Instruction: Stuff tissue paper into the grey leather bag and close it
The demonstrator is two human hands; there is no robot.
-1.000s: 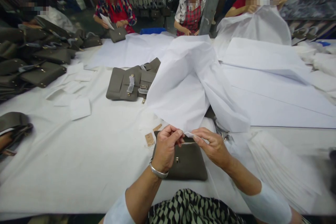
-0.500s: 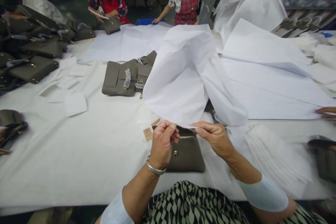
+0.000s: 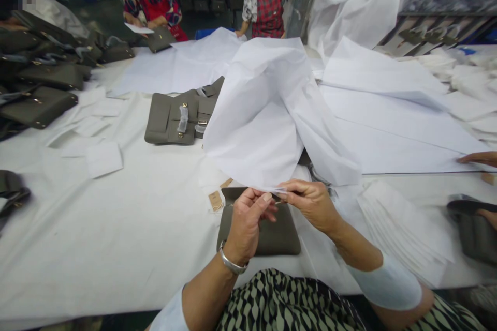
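Busy packing room, white-covered worktop [image 3: 116, 227] everywhere. Your left hand [image 3: 245, 222] and right hand [image 3: 310, 204] both have fingers closed on the near edge of the tissue sheet [image 3: 264, 124], pinching it just above the grey pouch [image 3: 267, 232], so it's lined up over it. Another grey bag [image 3: 174, 119] sits further back.

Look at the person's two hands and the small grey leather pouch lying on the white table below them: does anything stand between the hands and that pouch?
Nothing visible separates them. The left hand and right hand hover right over the small grey leather pouch, pinching the lower edge of a large white tissue paper sheet, which rises behind the pouch, not over it.
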